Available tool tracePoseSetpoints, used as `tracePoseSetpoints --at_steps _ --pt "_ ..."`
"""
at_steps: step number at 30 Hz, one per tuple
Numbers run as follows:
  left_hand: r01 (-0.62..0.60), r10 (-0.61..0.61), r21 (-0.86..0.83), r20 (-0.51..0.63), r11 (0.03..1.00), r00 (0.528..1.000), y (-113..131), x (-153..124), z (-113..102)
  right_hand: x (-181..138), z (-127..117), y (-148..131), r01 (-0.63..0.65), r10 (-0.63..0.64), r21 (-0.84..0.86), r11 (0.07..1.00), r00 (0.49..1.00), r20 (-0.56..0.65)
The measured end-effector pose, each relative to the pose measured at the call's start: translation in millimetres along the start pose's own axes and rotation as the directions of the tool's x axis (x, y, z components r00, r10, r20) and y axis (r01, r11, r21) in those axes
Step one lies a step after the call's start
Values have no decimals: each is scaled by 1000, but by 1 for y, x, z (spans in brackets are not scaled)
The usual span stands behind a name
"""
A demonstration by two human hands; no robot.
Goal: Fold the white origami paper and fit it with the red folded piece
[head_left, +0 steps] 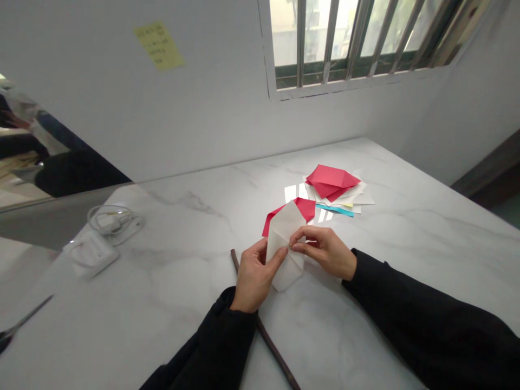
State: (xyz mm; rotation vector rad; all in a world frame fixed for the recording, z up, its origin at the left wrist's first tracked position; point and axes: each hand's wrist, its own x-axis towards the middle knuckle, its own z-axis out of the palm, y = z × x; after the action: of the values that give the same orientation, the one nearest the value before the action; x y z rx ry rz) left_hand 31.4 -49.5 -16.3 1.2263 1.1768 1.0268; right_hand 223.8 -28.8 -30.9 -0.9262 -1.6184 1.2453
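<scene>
A partly folded sheet of paper (286,227), white on the near side and red on the back, is held up just above the marble table (182,254). My left hand (255,273) grips its left edge with thumb and fingers closed on it. My right hand (327,250) pinches the sheet near its middle, fingertips meeting my left thumb. Both wrists are in black sleeves.
A pile of paper sheets (339,190), red on top with white, yellow and blue beneath, lies behind my hands. A thin dark stick (266,333) runs under my left wrist. A white charger with coiled cable (101,235) sits at the left. A barred window (349,38) is above.
</scene>
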Motion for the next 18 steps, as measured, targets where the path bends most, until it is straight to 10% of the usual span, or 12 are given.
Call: tracePoseSetpoints --at_steps 18 --pt "-52 51 44 29 998 998 -2 -2 1 -4 2 -11 8 -25 -193 981 996 -83"
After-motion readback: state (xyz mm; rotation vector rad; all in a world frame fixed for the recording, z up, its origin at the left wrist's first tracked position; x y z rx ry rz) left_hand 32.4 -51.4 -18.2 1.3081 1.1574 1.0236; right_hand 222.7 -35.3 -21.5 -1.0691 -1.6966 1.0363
